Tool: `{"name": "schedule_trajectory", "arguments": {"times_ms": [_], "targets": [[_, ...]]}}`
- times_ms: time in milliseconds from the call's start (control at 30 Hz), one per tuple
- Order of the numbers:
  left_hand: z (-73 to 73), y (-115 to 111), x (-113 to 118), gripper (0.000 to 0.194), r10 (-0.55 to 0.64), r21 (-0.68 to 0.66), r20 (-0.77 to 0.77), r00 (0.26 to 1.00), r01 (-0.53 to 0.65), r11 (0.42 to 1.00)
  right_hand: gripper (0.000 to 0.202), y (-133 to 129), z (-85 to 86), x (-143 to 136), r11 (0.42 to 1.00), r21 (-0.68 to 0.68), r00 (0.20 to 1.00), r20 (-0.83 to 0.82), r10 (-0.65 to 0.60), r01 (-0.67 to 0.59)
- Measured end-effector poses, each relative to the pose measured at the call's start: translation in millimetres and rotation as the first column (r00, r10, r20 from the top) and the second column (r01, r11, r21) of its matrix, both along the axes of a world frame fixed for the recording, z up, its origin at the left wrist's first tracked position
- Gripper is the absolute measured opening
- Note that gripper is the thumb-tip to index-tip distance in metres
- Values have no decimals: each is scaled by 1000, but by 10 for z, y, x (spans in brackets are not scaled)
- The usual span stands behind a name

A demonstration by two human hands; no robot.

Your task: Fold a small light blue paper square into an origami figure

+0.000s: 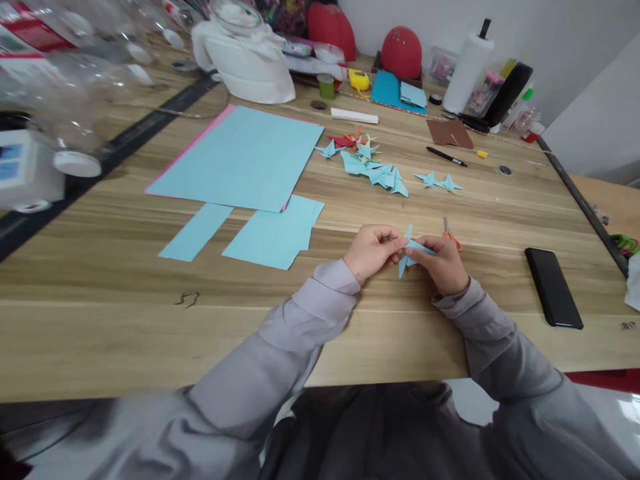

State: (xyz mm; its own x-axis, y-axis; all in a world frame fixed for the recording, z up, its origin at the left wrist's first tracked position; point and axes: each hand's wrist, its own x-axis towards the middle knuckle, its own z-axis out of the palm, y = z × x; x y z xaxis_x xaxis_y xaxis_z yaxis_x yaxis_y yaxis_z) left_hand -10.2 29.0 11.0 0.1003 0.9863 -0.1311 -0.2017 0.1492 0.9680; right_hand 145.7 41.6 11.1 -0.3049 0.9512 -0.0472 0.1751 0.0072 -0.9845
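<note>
Between my two hands, just above the front part of the table, is a small folded light-blue origami paper (406, 261) with narrow points sticking up and down. The thumb and fingers of my left hand (376, 251) pinch its left side. My right hand (442, 261) grips the right side, its thumb lying across the paper. Right behind my right hand lies a pair of scissors (451, 237) with orange handles. Farther back are finished-looking folded paper cranes (383, 175), mostly light blue with a few red and orange, and a pair of blue ones (440, 181) to their right.
Light-blue sheets (240, 157) and cut pieces (273, 233) lie at left. A black phone (554, 288) rests at right. Behind are a pen (447, 157), brown paper (450, 134), a yellow tape measure (359, 80) and a white roll (469, 73). Plastic bottles (77, 163) crowd the far left.
</note>
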Motion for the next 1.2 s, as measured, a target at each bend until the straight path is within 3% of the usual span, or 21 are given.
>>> {"name": "schedule_trajectory", "arguments": {"times_ms": [167, 400, 500, 700, 933, 1200], "targets": [[-11, 1, 5, 21, -22, 19, -45, 999, 23, 1000, 32, -3, 7, 12, 998, 50, 999, 25, 48, -49], [-1, -4, -8, 28, -83, -19, 45, 996, 84, 996, 35, -5, 23, 22, 996, 50, 997, -11, 80, -80], [16, -9, -5, 28, -66, -29, 48, 997, 67, 997, 35, -10, 8, 15, 998, 25, 997, -50, 62, -61], [21, -11, 9, 31, 12, 102, -40, 999, -8, 995, 30, -30, -12, -27, 998, -50, 993, -114, 35, -41], [13, -2, 12, 31, 16, 81, -19, 1000, -14, 997, 34, -13, -62, -21, 990, -136, 977, -212, 14, -44], [-31, -13, 32, 36, 58, 185, -59, 997, -46, 982, 35, -46, 33, -43, 999, 6, 998, -47, 49, -48]]}}
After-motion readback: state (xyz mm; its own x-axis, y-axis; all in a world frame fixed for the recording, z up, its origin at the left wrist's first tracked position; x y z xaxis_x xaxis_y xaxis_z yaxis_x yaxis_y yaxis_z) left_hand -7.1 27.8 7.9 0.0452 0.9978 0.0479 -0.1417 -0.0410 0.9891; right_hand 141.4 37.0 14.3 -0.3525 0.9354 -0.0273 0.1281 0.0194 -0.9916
